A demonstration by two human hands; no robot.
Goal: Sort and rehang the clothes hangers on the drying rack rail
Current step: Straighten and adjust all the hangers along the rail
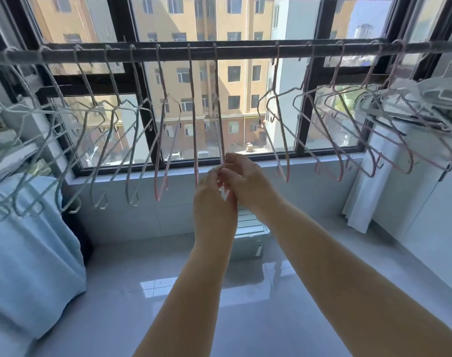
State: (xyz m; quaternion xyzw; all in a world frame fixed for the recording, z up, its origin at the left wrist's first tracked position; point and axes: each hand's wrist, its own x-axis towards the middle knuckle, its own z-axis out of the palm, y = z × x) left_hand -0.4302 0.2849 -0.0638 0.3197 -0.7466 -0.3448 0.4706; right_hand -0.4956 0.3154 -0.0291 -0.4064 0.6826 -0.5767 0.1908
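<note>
Here both grips pinch the lower end of a thin pink wire hanger: left hand and right hand meet, fingers touching. The hanger's hook sits on the dark horizontal rack rail, mid-rail, between pale blue hangers leftward and other pink hangers rightward.

- One drying rail, running across the window.
- About thirteen wire hangers, as we count their hooks: eight from the rail's left end to its middle, and five towards its right end. Those at the far ends overlap and blur, so we cannot be sure.
- Two bare hands: left hand, right hand.
</note>
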